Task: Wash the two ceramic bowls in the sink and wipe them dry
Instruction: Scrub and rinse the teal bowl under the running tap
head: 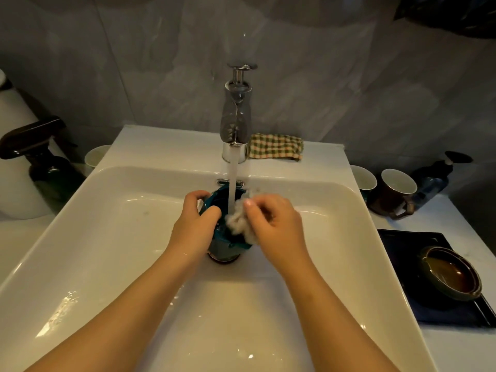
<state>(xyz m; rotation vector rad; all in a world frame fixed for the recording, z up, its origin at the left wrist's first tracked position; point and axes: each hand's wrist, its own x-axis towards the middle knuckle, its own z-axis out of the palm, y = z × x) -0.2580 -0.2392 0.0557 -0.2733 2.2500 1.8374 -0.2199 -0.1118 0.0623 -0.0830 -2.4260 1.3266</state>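
Note:
A teal ceramic bowl [224, 241] is tilted on its side in the middle of the white sink [107, 237], under the running stream from the chrome tap [236, 116]. My left hand [197, 224] grips the bowl's left rim, thumb inside it. My right hand [271, 224] pinches a pale scrubbing cloth [237, 220] against the bowl's inner wall, where the water lands. A second, brown-green ceramic bowl [451, 273] sits on a dark tray [402, 242] on the counter at the right.
A checked cloth [275, 146] lies folded on the sink ledge right of the tap. Cups [397, 189] and a pump bottle [440, 175] stand at the right rear. A dark spray bottle [40, 159] and a white cup [95, 155] stand at the left.

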